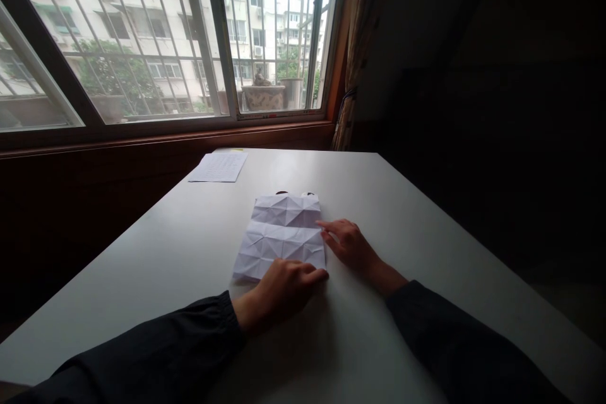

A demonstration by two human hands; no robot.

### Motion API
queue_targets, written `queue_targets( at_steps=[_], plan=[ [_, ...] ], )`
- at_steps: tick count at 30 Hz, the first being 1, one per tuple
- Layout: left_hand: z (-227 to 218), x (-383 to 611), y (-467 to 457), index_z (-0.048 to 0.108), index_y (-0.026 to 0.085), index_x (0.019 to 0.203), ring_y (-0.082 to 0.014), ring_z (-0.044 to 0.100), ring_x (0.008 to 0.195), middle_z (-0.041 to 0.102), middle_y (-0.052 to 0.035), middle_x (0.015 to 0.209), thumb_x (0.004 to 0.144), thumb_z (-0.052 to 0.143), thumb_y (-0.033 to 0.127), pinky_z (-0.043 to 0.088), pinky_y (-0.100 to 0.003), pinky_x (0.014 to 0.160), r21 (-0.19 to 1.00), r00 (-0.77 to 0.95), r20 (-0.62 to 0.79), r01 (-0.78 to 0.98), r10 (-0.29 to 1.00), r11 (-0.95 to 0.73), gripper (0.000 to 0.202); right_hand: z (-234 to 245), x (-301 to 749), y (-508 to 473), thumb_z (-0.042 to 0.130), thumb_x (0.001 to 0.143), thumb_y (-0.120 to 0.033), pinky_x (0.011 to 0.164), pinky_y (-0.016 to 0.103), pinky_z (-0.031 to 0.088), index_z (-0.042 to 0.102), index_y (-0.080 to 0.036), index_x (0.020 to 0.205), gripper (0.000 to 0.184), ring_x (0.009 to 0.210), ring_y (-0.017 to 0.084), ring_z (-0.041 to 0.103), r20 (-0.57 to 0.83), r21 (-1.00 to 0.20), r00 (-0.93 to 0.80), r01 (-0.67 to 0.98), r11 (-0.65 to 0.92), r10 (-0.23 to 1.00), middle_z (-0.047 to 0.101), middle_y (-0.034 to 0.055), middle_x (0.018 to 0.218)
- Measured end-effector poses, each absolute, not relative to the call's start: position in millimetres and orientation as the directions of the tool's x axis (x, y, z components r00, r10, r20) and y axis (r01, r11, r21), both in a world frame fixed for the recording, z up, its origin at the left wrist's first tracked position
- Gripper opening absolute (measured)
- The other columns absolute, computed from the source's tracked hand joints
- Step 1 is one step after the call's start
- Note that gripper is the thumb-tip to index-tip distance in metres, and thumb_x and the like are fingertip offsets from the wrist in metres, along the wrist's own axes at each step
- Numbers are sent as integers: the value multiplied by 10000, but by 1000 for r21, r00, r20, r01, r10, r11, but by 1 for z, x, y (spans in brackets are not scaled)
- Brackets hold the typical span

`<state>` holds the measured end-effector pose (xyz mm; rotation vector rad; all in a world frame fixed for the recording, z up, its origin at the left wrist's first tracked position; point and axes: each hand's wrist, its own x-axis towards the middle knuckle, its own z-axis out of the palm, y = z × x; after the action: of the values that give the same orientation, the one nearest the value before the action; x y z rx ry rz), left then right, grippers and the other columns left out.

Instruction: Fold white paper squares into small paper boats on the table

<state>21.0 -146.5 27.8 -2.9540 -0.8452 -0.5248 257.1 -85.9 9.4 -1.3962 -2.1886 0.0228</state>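
A white sheet of paper [279,233] lies flat on the white table [142,265], covered in a pattern of origami-like creases and folded across its middle. My left hand [281,290] rests over the sheet's near edge, fingers together and curved down onto the paper. Whether its thumb is under the sheet is hidden. At the sheet's right edge, my right hand [348,246] touches the paper with its extended fingertips. Two small rounded items, one dark [283,192] and one white [308,194], are partly hidden behind the sheet's far edge.
A printed page [218,166] lies near the table's far edge, left of the creased sheet. Beyond the table are a barred window [142,31] and a brown curtain [355,76]. Dark sleeves cover both my forearms.
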Motion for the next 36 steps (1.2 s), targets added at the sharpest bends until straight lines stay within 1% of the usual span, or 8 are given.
queue_targets(
  at_steps=[7, 10, 14, 18, 21, 23, 29, 36],
  plan=[
    [35, 31, -192, 571, 214, 957, -186, 637, 597, 678, -50, 781, 916, 567, 130, 367, -294, 426, 72, 892, 233, 382, 388, -922, 94, 10, 254, -89, 551, 989, -380, 965, 422, 462, 762, -287, 1137, 274, 1008, 262, 615, 378, -254, -314, 869, 424, 871, 686, 77, 984],
    [52, 24, -189, 625, 231, 1116, -188, 670, 632, 715, -57, 834, 951, 595, 221, 434, -296, 484, 209, 889, 197, 375, 414, -903, 167, 10, 254, -89, 562, 984, -380, 965, 424, 464, 765, -290, 1123, 261, 1009, 264, 610, 371, -249, -318, 871, 424, 872, 676, 76, 967],
    [88, 3, -154, 618, 306, 1345, -215, 737, 833, 765, -65, 1014, 896, 718, 442, 524, -282, 690, 425, 926, 179, 231, 331, -875, 480, 8, 256, -87, 552, 989, -378, 957, 418, 467, 767, -284, 1134, 275, 998, 260, 609, 363, -261, -312, 871, 417, 878, 677, 80, 979],
    [107, -40, -80, 645, 246, 1277, -169, 726, 745, 773, -56, 1007, 985, 551, 446, 529, -256, 686, 576, 719, 136, 502, 681, -645, 366, 10, 258, -87, 528, 1003, -395, 952, 409, 468, 770, -281, 1146, 303, 998, 255, 610, 358, -273, -317, 864, 423, 878, 680, 80, 996],
    [94, -78, -28, 635, 206, 1221, -175, 689, 607, 770, -49, 873, 950, 551, 433, 502, -268, 604, 443, 409, -19, 822, 912, -359, 364, 12, 257, -89, 551, 990, -420, 949, 413, 469, 774, -276, 1133, 301, 991, 258, 611, 351, -260, -321, 869, 420, 880, 681, 80, 990],
    [76, -92, -8, 601, 182, 1259, -190, 691, 600, 758, -45, 778, 911, 574, 412, 507, -273, 605, 466, 317, -192, 862, 929, -198, 418, 12, 257, -89, 578, 974, -432, 950, 416, 470, 770, -271, 1134, 297, 990, 262, 611, 341, -248, -330, 871, 423, 880, 680, 80, 991],
    [42, -81, -4, 489, 170, 1409, -201, 712, 794, 749, -93, 948, 843, 611, 305, 551, -271, 672, 819, 324, -230, 574, 918, 2, 595, 10, 257, -89, 636, 940, -420, 971, 403, 472, 750, -249, 1148, 292, 1028, 268, 612, 351, -249, -317, 876, 414, 881, 667, 91, 1035],
    [51, -90, -5, 682, 191, 1217, -254, 720, 1016, 709, -133, 1205, 859, 722, 474, 576, -324, 844, 950, 564, -309, 138, 766, 281, 458, 1, 257, -85, 610, 964, -386, 1003, 415, 476, 711, -226, 1223, 321, 1080, 284, 603, 407, -216, -281, 895, 390, 869, 657, 123, 1158]
  ],
)
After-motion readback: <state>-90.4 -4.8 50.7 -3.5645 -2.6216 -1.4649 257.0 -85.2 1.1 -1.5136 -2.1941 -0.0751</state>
